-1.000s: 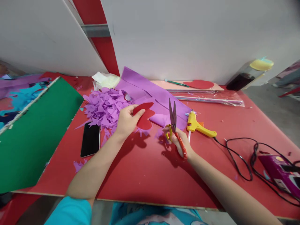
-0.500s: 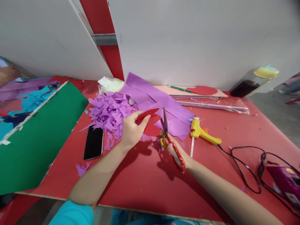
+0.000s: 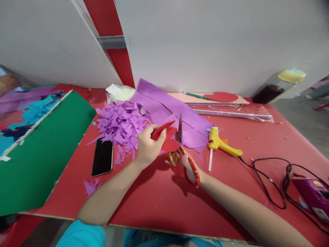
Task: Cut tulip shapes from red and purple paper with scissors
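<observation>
My left hand point(image 3: 150, 145) pinches a folded piece of red paper point(image 3: 171, 144) with rounded, petal-like edges, thumb on top. My right hand point(image 3: 189, 168) grips a pair of scissors point(image 3: 193, 168) with red handles and a yellow part near one loop. The blades point away from me, up against the right side of the red paper. Whether they are cutting into it is hard to make out. Behind my left hand lies a heap of purple paper scraps point(image 3: 120, 120). Purple paper sheets point(image 3: 164, 103) spread out beyond both hands.
A yellow glue gun point(image 3: 223, 145) lies right of my hands, its black cord point(image 3: 259, 185) looping toward a purple box point(image 3: 311, 195). A phone point(image 3: 102, 157) and a green board point(image 3: 51, 154) are at left. A bottle point(image 3: 279, 85) leans at back right. Another person's hand point(image 3: 9, 82) shows far left.
The scissors have turned more upright and moved slightly left, their blades now against the red paper. My left hand has shifted slightly right with the paper.
</observation>
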`<state>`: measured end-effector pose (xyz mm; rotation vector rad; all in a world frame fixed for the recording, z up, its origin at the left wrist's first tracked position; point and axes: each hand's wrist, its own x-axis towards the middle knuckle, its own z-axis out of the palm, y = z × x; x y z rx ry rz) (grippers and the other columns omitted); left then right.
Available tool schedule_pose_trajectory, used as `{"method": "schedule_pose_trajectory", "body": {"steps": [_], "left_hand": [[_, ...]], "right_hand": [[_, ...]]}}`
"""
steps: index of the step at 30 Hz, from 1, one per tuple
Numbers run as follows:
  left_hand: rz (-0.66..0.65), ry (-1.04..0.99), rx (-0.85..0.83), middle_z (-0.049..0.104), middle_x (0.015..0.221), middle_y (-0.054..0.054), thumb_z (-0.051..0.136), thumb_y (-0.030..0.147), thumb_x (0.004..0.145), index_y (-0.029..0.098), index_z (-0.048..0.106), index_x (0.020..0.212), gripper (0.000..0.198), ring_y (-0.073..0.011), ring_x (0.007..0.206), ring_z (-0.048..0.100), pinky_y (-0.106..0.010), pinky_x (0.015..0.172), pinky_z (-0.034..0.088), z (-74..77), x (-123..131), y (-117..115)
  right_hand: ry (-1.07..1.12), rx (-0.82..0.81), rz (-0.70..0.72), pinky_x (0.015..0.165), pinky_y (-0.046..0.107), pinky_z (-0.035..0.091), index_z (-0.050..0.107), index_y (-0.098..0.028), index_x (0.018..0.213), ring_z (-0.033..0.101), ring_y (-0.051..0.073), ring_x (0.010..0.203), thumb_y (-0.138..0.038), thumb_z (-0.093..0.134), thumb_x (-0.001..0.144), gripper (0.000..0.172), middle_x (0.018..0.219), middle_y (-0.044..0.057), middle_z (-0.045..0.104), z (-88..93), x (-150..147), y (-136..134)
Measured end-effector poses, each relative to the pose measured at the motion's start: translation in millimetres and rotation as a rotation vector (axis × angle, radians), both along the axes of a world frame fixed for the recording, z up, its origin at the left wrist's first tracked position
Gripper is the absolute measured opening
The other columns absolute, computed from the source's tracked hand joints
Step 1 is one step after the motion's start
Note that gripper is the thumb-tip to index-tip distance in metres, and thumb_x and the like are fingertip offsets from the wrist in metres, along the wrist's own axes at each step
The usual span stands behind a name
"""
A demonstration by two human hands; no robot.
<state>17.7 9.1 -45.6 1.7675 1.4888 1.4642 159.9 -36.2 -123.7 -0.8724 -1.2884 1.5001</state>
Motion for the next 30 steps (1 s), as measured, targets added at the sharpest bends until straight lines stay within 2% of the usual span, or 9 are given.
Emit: {"method": "schedule_pose_trajectory", "body": {"steps": [5, 11, 17, 30], "left_hand": [[-0.005, -0.001, 0.006, 0.062, 0.063, 0.003, 0.06, 0.023, 0.076, 0.018, 0.058, 0.072, 0.007, -0.0089, 0.055, 0.054, -0.02, 0.056, 0.044, -0.7, 0.3, -0.5], [0.0, 0.03, 0.027, 0.061, 0.061, 0.004, 0.059, 0.022, 0.075, 0.018, 0.057, 0.07, 0.007, -0.0089, 0.054, 0.053, -0.02, 0.054, 0.043, -1.2, 0.6, -1.6], [0.005, 0.055, 0.057, 0.061, 0.06, 0.004, 0.058, 0.022, 0.075, 0.018, 0.057, 0.069, 0.007, -0.009, 0.053, 0.053, -0.021, 0.054, 0.042, -1.5, 2.5, -2.6], [0.025, 0.049, 0.038, 0.059, 0.059, 0.004, 0.058, 0.022, 0.075, 0.018, 0.055, 0.067, 0.009, -0.009, 0.053, 0.052, -0.021, 0.053, 0.042, -1.2, 3.2, -2.4]], "right_hand": [[0.064, -0.013, 0.018, 0.06, 0.034, 0.043, 0.051, -0.026, 0.093, 0.037, 0.014, 0.055, -0.068, 0.04, 0.082, 0.045, 0.068, -0.002, 0.04, 1.2, -1.6, -1.7], [0.041, 0.011, 0.008, 0.051, 0.029, 0.035, 0.047, -0.024, 0.086, 0.031, 0.012, 0.05, -0.074, 0.037, 0.078, 0.052, 0.061, -0.004, 0.04, 1.5, -1.8, -1.6], [0.001, -0.017, -0.016, 0.046, 0.027, 0.03, 0.048, -0.022, 0.086, 0.031, 0.012, 0.047, -0.075, 0.035, 0.078, 0.056, 0.058, -0.004, 0.04, 0.5, -2.3, -3.4], [0.027, -0.015, 0.01, 0.046, 0.027, 0.026, 0.049, -0.021, 0.086, 0.028, 0.01, 0.047, -0.074, 0.038, 0.077, 0.055, 0.06, -0.004, 0.038, 6.2, -2.5, -4.6]]}}
